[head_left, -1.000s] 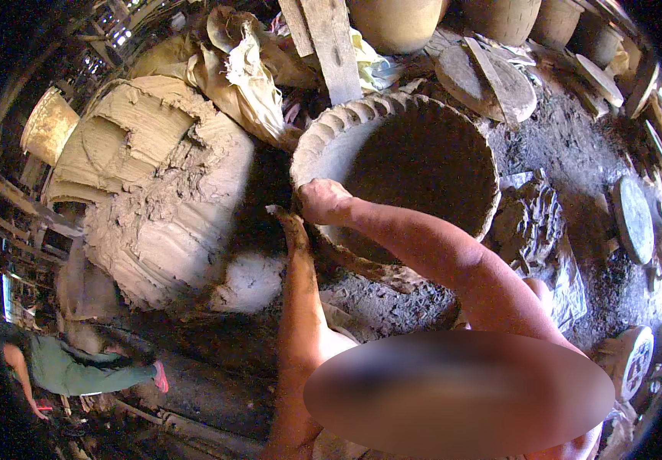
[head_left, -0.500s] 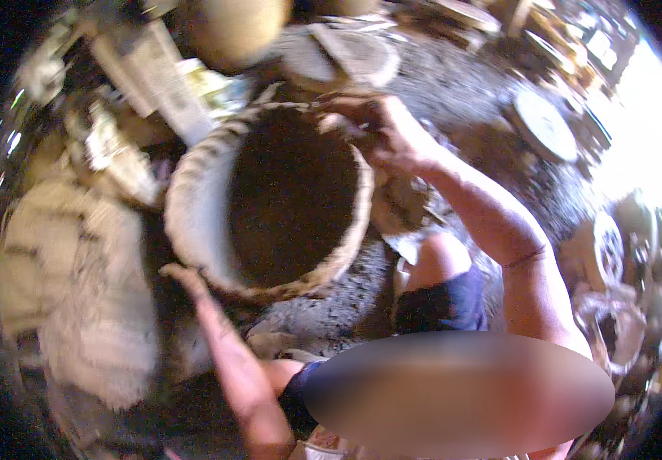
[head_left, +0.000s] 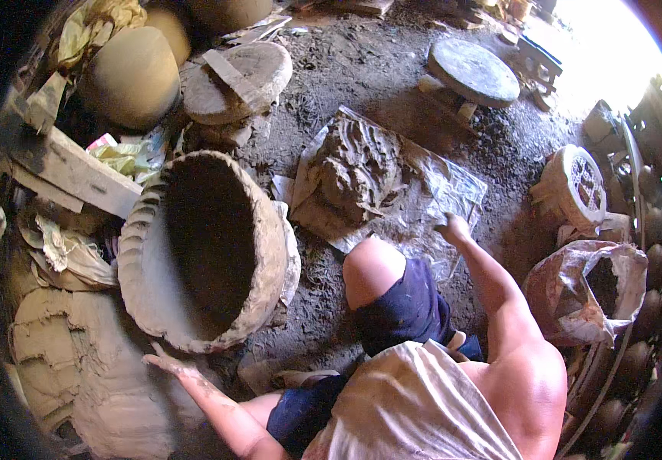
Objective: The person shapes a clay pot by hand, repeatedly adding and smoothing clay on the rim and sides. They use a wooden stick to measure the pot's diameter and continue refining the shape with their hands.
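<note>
A large round clay pot (head_left: 263, 253) stands at the left with its wide mouth up. Finger-like ridges run around its uneven left rim, and its inside is mostly in dark shadow. My left hand (head_left: 168, 362) is open just below the near rim, with the thumb apart from the fingers and nothing in it. My right hand (head_left: 454, 230) reaches over the right part of a plastic sheet (head_left: 454, 188), its fingers apart and seemingly empty. On that sheet lies a rough mound of wet clay (head_left: 358, 165), to the left of the right hand.
A slab of clay (head_left: 105, 376) lies at the lower left. Beyond the pot are a round disc with a board (head_left: 231, 80), a wooden beam (head_left: 78, 172) and a rounded pot (head_left: 131, 77). Another round disc (head_left: 475, 73), a pierced stand (head_left: 580, 188) and an open sack (head_left: 550, 291) are rightward.
My right hand has left the pot's far rim and swung right to the plastic sheet. My left hand remains by the near rim. The view has turned rightward, revealing the clay mound.
</note>
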Available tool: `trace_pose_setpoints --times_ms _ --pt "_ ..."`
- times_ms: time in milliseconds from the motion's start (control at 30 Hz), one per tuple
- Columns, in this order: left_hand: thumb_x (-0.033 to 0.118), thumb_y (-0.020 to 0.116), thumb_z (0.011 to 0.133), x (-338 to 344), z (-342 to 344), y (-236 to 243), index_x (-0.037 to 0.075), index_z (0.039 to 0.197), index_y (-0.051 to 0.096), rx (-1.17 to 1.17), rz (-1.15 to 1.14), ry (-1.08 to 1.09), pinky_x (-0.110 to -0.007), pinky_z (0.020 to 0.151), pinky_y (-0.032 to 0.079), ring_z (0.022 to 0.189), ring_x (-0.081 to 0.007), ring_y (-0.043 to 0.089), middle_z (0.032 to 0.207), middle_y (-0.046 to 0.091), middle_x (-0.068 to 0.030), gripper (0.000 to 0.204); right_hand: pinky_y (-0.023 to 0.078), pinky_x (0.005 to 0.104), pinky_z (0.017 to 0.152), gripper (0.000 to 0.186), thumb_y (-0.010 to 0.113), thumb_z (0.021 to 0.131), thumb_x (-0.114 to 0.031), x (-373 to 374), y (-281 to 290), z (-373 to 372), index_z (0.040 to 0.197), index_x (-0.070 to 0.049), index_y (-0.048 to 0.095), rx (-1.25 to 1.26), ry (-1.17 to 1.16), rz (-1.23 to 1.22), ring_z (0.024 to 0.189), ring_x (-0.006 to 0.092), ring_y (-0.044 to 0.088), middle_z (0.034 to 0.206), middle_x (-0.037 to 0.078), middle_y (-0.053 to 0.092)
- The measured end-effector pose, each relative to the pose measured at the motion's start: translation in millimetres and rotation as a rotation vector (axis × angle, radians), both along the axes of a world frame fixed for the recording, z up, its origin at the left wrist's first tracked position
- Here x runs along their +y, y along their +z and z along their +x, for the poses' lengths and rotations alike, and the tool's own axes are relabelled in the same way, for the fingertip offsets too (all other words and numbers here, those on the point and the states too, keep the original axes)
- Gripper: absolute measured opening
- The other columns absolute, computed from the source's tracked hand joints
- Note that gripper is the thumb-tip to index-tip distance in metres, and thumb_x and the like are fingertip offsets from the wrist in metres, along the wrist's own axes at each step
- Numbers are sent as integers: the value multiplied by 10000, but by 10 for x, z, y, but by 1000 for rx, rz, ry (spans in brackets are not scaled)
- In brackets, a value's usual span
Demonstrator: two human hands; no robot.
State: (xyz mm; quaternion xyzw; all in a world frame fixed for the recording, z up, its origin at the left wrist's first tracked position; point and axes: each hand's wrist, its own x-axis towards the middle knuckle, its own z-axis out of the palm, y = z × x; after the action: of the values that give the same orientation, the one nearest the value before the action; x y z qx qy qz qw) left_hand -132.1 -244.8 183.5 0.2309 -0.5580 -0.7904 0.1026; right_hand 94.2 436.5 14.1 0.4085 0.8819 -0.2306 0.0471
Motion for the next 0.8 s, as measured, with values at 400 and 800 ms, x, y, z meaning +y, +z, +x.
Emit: trace_pose_setpoints --times_ms 400,800 --pt "834 218 784 -242 -206 -290 110 1424 250 -159 -306 150 -510 1085 243 1320 -321 268 1472 235 -119 967 431 409 977 667 651 776 -341 463 -33 -2274 1336 -54 432 -69 428 163 1159 334 533 1208 202 589" --pt "715 267 885 -192 -252 -510 21 1464 66 59 -322 178 -369 1142 145 1413 -219 106 1548 20 -93 926 442 392 942 596 647 788 -340 -1191 -390 -2318 1285 -59 475 283 780 2 1104 296 550 1173 181 606"
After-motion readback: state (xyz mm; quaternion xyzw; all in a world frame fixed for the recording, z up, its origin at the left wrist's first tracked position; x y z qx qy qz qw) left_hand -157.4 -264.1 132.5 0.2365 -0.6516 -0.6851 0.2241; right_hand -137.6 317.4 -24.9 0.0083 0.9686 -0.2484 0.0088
